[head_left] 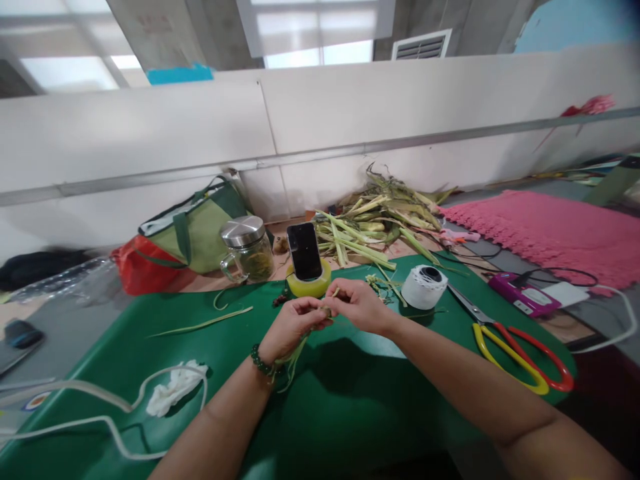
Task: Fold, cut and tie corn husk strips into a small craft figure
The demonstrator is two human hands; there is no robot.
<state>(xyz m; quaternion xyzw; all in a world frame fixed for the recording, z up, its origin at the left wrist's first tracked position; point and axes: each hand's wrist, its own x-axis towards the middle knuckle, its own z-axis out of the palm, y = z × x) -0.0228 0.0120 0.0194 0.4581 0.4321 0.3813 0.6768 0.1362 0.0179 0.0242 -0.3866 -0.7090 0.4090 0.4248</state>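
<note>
Both hands meet above the green mat, in front of a phone propped on a roll of yellow tape. My left hand is closed around a bundle of plant strips, whose loose pale-green ends hang below the palm by a green bead bracelet. Fingers of my right hand pinch a thin strip at the bundle's top, close to the left fingertips. A small brownish knob shows between the two hands; its details are too small to make out.
Scissors with red and yellow handles and a white roll lie on the right. Behind are a pile of plant stalks, a glass jar and a green bag. At left, a white cable loops near crumpled tissue.
</note>
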